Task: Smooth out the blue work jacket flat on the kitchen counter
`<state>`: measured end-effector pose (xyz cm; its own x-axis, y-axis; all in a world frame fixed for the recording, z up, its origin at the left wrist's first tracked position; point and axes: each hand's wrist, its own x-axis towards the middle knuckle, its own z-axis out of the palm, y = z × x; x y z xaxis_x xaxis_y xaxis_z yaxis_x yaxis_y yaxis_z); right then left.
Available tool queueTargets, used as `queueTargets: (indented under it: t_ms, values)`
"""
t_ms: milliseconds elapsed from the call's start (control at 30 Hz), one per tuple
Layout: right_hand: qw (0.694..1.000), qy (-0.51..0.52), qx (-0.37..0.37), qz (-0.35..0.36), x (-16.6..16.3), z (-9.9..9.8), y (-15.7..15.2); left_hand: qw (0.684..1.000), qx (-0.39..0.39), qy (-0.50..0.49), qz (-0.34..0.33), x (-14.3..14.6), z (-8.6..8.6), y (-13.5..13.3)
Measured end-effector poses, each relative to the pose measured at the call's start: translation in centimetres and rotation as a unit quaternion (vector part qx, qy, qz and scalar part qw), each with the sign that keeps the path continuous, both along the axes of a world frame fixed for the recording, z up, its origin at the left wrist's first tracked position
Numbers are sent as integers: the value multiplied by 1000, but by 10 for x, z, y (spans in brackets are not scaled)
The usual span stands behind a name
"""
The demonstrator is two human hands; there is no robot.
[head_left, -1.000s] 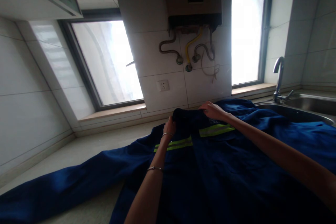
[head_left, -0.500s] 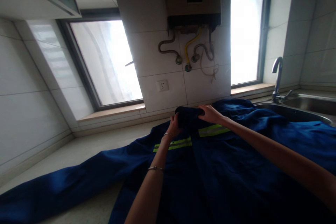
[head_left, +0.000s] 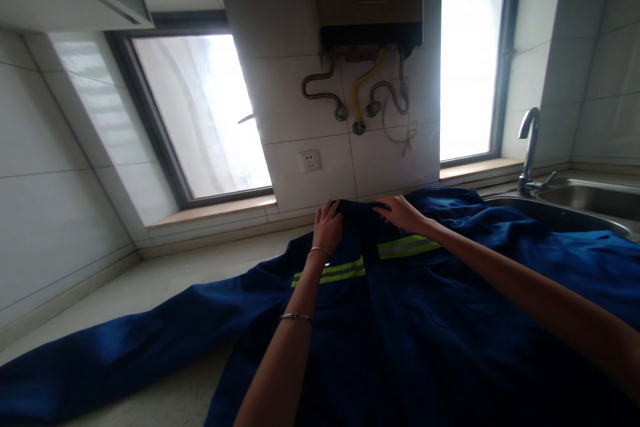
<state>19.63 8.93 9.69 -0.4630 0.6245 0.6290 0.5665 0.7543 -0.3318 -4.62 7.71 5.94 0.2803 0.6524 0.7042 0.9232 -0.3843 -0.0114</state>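
A dark blue work jacket [head_left: 400, 320] with yellow-green reflective stripes [head_left: 330, 272] lies spread over the pale countertop [head_left: 165, 280], one sleeve stretched out to the left. My left hand [head_left: 327, 227] lies on the collar area at the far end, fingers stretched out flat on the cloth. My right hand [head_left: 400, 210] rests beside it on the collar, fingers likewise extended and pressing down. A bracelet circles my left wrist and another sits further down that forearm.
A steel sink [head_left: 585, 203] with a curved tap [head_left: 530, 147] sits at the right, the jacket partly draped over its rim. A wall socket [head_left: 310, 161], a water heater with pipes [head_left: 370, 87], and two windows [head_left: 200, 120] line the tiled wall behind.
Both hands were gripping and lifting the bunched collar; now the collar lies flat and both hands are spread on it.
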Motion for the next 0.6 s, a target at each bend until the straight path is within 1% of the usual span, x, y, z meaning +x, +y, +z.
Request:
queueTargets:
  t_ms: [67,133,200,267,300,333,367,433,467,500,533,600]
  values:
    - [999,-26,42,21,3,4,-4,1000,-17,-2,-2,3,5,0]
    - [995,-56,73,46,6,8,-9,999,-39,-31,16,3,6,2]
    - [991,-77,78,72,7,11,-9,995,-63,-62,50,2,5,3]
    - [993,-72,65,72,6,12,-2,990,-72,-80,95,3,4,3]
    - [996,-58,49,49,4,12,5,987,-66,-86,122,4,3,3]
    - [999,-46,22,1,1,10,14,982,-54,-93,154,6,1,2]
    - [997,-41,-14,-63,-3,7,23,977,-40,-100,186,8,-2,1]
    - [976,-56,-94,-186,-11,-4,38,962,-37,-116,246,10,-10,0]
    - [963,-74,-126,-227,-16,-11,43,953,-64,-121,272,10,-15,0]
    - [952,-92,-149,-249,-22,-20,45,943,-109,-120,291,8,-20,1]
    - [947,-106,-161,-257,-28,-28,45,933,-161,-113,302,4,-25,2]
    - [944,-126,-167,-256,-46,-44,36,915,-251,-91,301,-6,-35,6]
